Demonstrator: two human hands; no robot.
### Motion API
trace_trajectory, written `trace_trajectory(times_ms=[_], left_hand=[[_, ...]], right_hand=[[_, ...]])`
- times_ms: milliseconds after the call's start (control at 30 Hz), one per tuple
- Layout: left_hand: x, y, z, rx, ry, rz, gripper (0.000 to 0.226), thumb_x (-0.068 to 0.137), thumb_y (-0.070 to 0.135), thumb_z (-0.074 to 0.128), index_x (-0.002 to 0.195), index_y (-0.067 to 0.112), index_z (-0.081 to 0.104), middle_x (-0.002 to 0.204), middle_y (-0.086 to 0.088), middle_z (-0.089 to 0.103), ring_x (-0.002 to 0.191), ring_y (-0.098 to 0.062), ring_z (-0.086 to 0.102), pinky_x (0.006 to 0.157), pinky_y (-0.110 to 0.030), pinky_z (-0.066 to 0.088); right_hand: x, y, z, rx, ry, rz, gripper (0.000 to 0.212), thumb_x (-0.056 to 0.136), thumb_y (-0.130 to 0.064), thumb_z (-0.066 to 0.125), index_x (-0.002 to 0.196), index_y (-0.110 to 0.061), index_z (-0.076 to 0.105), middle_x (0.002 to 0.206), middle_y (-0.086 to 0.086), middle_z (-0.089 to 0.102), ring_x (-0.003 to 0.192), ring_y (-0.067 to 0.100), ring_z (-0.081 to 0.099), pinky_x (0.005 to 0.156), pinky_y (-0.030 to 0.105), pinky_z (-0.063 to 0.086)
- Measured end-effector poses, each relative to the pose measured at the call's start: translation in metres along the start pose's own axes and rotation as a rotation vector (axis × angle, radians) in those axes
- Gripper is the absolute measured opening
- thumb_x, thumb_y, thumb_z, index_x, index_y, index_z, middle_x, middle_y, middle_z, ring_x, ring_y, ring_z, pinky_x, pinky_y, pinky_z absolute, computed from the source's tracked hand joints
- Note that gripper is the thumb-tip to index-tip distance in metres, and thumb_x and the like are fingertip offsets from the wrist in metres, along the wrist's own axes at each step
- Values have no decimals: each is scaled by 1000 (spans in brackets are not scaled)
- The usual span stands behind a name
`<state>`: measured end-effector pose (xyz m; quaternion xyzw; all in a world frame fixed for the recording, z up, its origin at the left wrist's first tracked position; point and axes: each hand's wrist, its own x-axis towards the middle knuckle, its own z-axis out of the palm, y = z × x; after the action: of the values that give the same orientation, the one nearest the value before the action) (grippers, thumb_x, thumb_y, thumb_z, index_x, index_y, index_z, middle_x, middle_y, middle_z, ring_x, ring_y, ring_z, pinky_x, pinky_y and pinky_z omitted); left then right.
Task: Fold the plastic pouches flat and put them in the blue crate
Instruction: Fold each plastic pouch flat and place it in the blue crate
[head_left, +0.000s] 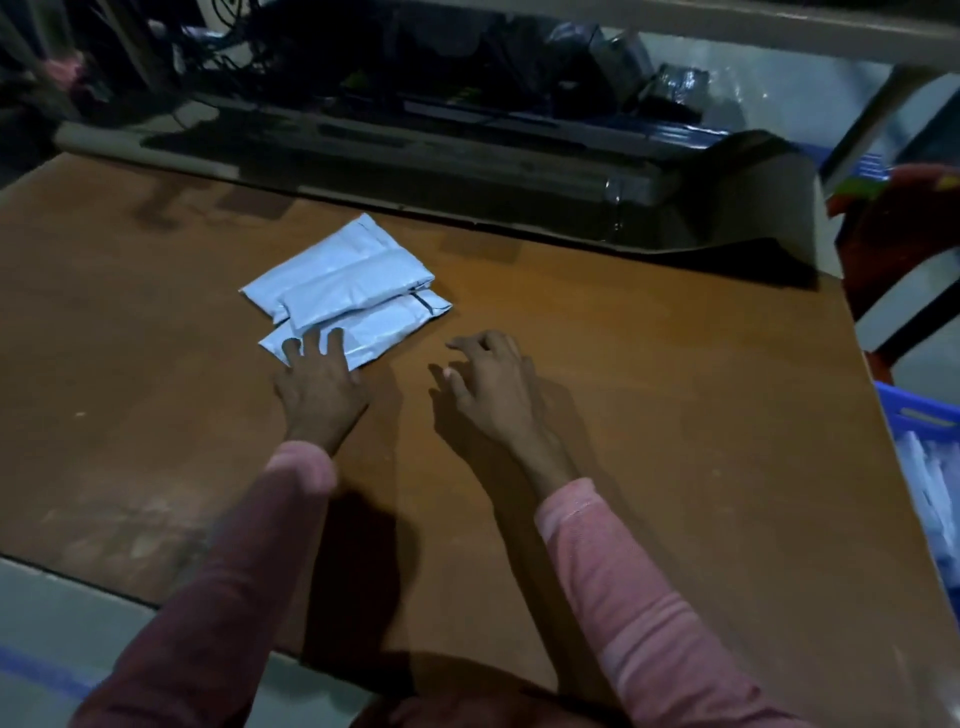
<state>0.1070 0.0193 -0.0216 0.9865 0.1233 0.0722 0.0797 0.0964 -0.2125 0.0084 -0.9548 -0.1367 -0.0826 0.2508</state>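
The fingers (310, 347) of the left hand (319, 387) are straight and spread. They lie flat on the near edge of the pouches (343, 280). The right hand (491, 387) is just beside it over the brown table (649, 415), with fingers loosely bent and holding nothing. The pale pouches lie in a small heap on the table. The blue crate (906, 413) sits at the table's right side, with white bags inside.

You are working in what is looking like a dim packing room or small warehouse station. A bare brown board worktop (649, 395) is lying before you, a long black machine (467, 171) is sitting along its far edge, tangled cables (234, 47) are hanging behind it, and a blue crate (917, 410) (white pouches (932, 493) are showing inside) is standing at your right.
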Motion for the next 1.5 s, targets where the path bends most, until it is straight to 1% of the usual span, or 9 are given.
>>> trace_trajectory(times_ms=[300, 433, 633, 733, 1000, 1167, 1300, 1400, 1500], left_hand=[[-10, 18, -5, -277, 274, 128, 25, 85, 12, 69, 108, 9, 76, 107, -12, 71, 108, -36, 53, 75, -49, 54], [-38, 56, -5, -472, 365, 273, 19, 81, 3, 74, 98, 10, 79, 102, -7, 73, 106, -33, 56, 83, -42, 51], [-65, 118, 17, -631, 208, 483, 20, 77, 0, 82, 89, 17, 82, 100, 1, 74, 104, -24, 61, 86, -27, 47], [-72, 133, 27, -704, 113, 500, 22, 73, 7, 91, 88, 18, 81, 102, 2, 74, 104, -19, 60, 88, -30, 50], [-77, 150, 27, -782, 4, 451, 20, 76, 36, 91, 90, 25, 82, 106, 14, 71, 108, -8, 58, 83, -27, 51], [-89, 167, 25, -804, 25, 508, 9, 85, 34, 83, 85, 25, 81, 103, 16, 71, 108, -7, 58, 75, -23, 52], [-101, 182, 37, -834, -21, 511, 7, 86, 27, 83, 83, 23, 78, 98, 13, 72, 105, -10, 59, 84, -35, 55], [-110, 187, 41, -798, 12, 506, 1, 89, 26, 77, 89, 25, 77, 96, 13, 70, 103, -15, 59, 85, -43, 53], [-110, 195, 31, -668, 138, 535, 14, 93, 28, 64, 101, 23, 75, 105, 8, 72, 107, -24, 58, 92, -46, 48]], right_hand=[[-34, 50, -25, 61, 110, 123, 39, 96, -33, 62, 133, -23, 62, 116, 6, 57, 116, 28, 50, 90, 43, 48], [-57, 75, -41, 148, 161, 224, 43, 95, -33, 66, 136, -23, 60, 117, 4, 55, 116, 25, 51, 92, 35, 46], [-84, 120, -62, 229, 159, 403, 63, 83, -26, 80, 141, -27, 56, 129, 5, 51, 123, 23, 53, 96, 25, 40], [-96, 132, -69, 267, 164, 478, 65, 82, -22, 79, 142, -26, 55, 132, 3, 49, 124, 23, 55, 94, 22, 37], [-102, 141, -80, 276, 253, 484, 50, 83, -21, 79, 131, -28, 64, 113, -2, 48, 114, 21, 57, 90, 24, 42], [-122, 146, -89, 236, 411, 430, 31, 91, -31, 72, 121, -25, 70, 121, 2, 51, 125, 24, 50, 99, 39, 48], [-151, 157, -85, 109, 441, 484, 25, 92, -31, 67, 116, -27, 72, 117, 1, 55, 118, 26, 50, 93, 30, 40], [-164, 160, -78, -76, 390, 550, 27, 87, -41, 63, 112, -37, 72, 119, -7, 61, 115, 22, 48, 94, 45, 40], [-152, 151, -84, -121, 399, 516, 23, 89, -39, 68, 111, -39, 72, 125, -10, 62, 120, 19, 49, 94, 48, 37]])
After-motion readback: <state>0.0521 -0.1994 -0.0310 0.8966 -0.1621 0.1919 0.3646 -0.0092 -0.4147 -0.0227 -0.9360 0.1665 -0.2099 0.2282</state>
